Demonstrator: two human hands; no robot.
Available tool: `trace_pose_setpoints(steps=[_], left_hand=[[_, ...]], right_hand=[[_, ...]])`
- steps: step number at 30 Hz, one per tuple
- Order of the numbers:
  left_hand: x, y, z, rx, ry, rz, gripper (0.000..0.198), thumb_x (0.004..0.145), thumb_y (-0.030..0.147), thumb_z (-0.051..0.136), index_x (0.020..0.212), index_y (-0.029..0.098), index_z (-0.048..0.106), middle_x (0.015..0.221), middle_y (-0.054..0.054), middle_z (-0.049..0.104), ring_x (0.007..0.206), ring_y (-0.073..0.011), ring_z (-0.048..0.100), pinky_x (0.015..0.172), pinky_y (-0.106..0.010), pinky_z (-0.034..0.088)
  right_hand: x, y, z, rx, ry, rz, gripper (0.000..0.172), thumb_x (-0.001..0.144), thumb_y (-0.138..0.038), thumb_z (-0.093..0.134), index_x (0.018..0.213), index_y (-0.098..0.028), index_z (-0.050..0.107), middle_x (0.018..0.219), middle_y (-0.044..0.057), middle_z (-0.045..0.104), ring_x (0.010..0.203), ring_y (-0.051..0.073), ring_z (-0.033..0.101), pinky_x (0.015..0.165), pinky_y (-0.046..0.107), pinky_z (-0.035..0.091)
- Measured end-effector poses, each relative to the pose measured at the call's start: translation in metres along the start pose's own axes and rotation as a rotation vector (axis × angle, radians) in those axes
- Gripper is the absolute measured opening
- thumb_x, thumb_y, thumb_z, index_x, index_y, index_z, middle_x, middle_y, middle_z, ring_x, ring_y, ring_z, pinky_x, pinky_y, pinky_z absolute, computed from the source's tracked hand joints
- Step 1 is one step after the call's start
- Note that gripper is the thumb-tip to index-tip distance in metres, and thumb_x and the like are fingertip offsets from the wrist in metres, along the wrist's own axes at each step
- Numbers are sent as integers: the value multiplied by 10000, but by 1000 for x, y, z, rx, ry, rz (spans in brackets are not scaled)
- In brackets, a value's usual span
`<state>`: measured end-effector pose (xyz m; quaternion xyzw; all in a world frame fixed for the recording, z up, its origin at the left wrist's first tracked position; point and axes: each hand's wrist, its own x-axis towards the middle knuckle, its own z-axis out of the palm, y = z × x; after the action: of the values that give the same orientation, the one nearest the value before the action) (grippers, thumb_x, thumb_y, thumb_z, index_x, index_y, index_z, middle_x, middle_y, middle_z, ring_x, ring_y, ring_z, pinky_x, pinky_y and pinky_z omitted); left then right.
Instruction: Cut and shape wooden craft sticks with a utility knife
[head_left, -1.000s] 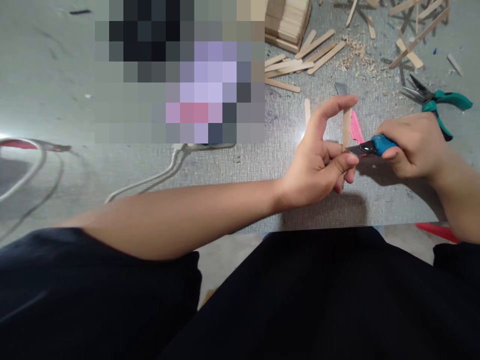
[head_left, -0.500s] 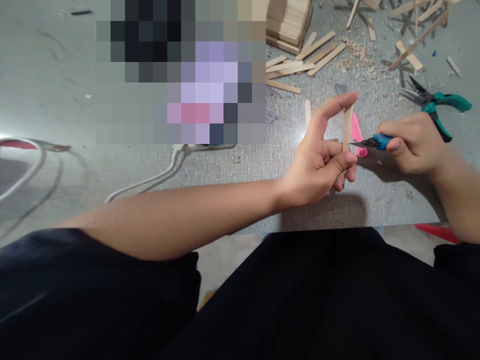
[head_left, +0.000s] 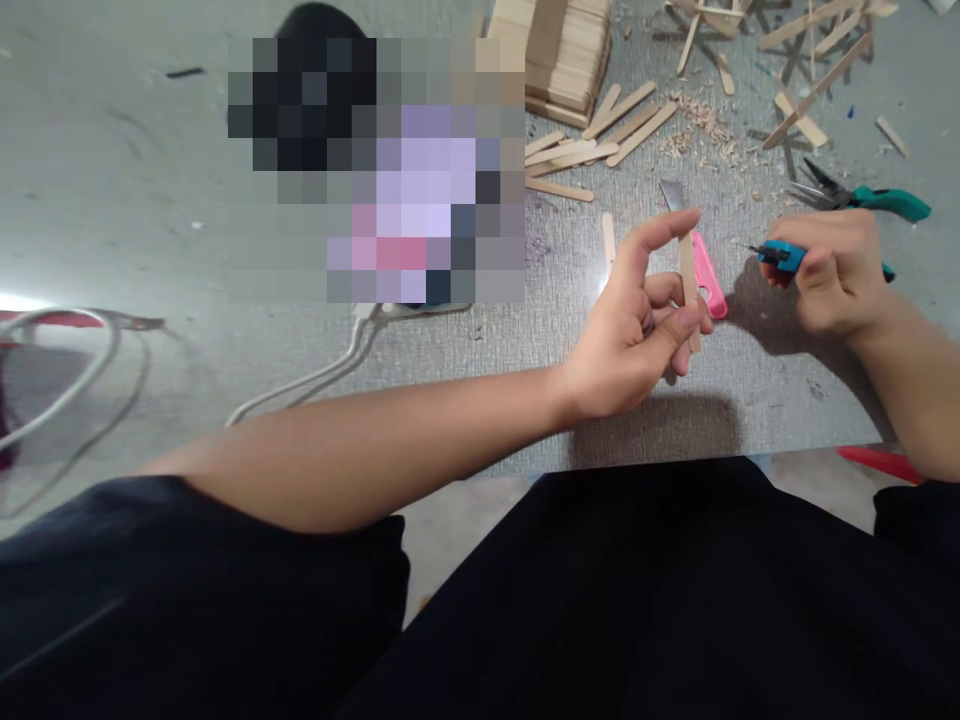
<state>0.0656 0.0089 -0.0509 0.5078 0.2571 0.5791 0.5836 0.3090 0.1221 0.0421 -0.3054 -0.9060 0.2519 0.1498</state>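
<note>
My left hand point(head_left: 637, 325) pinches a wooden craft stick point(head_left: 688, 268) between thumb and fingers low down, with the index finger on its top end. The stick is held upright above the table. To the right, my right hand point(head_left: 840, 270) is closed around small blue-handled pliers point(head_left: 781, 255), their dark pointed tip facing the stick but apart from it. Behind the held stick lies a pink utility knife point(head_left: 709, 278) with its blade out. Another craft stick point(head_left: 609, 238) lies left of it, partly near my left hand.
Teal-handled needle-nose pliers point(head_left: 892, 203) lie beyond my right hand. Loose craft sticks point(head_left: 574, 155), a bundled stack point(head_left: 577, 50), wood shavings point(head_left: 697, 125) and joined stick frames point(head_left: 814, 90) are at the back. A white cable point(head_left: 300, 362) runs left. Part of the view is pixelated.
The pliers in my right hand have drawn back to the right, away from the craft stick. My left hand still holds the stick, now slightly more tilted. The view has shifted a little.
</note>
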Motion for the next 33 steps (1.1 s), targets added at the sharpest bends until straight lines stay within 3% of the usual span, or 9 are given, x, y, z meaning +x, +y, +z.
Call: trace_pose_setpoints(steps=[5, 12, 16, 21, 26, 33], left_hand=[[1, -2, -3, 54, -2, 14, 758, 1140, 391, 727, 1808, 384, 370, 1024, 8, 773, 572, -84, 650, 526, -219, 562], [1, -3, -4, 66, -13, 68, 782, 1119, 362, 768, 1817, 405, 419, 994, 12, 765, 720, -131, 693, 655, -249, 611], [2, -6, -5, 112, 4, 77, 788, 1134, 461, 768, 1824, 399, 392, 979, 10, 766, 736, -146, 663, 679, -269, 598], [3, -5, -4, 110, 49, 132, 765, 1142, 472, 779, 1812, 401, 415, 949, 25, 749, 670, -128, 614, 652, -263, 574], [4, -1, -5, 56, 25, 154, 693, 1158, 392, 774, 1775, 462, 466, 979, 38, 749, 661, -106, 642, 649, -239, 599], [-2, 6, -3, -7, 76, 36, 709, 1150, 324, 776, 1760, 500, 461, 1025, 39, 757, 633, -108, 673, 615, -252, 643]], right_hand=[[1, 2, -1, -7, -58, -76, 791, 1130, -942, 214, 760, -296, 480, 674, 6, 479, 590, 212, 428, 644, 415, 272], [3, 2, -2, -79, -174, -78, 853, 1168, -878, 207, 894, -266, 735, 708, 35, 637, 635, 217, 547, 655, 401, 300], [6, 4, -9, -85, -213, -16, 845, 1141, -908, 196, 785, -275, 628, 705, 48, 632, 650, 225, 540, 686, 423, 294], [8, 12, -14, -140, -185, 58, 839, 1107, -954, 169, 731, -282, 503, 673, 41, 544, 652, 216, 465, 701, 429, 261], [10, 16, -8, -358, -88, 113, 939, 1085, -990, 112, 913, -274, 695, 831, 98, 714, 786, 267, 599, 730, 427, 304], [10, 19, 7, -580, 6, 68, 846, 1115, -961, 332, 1050, -246, 780, 1044, 159, 815, 998, 355, 723, 763, 456, 415]])
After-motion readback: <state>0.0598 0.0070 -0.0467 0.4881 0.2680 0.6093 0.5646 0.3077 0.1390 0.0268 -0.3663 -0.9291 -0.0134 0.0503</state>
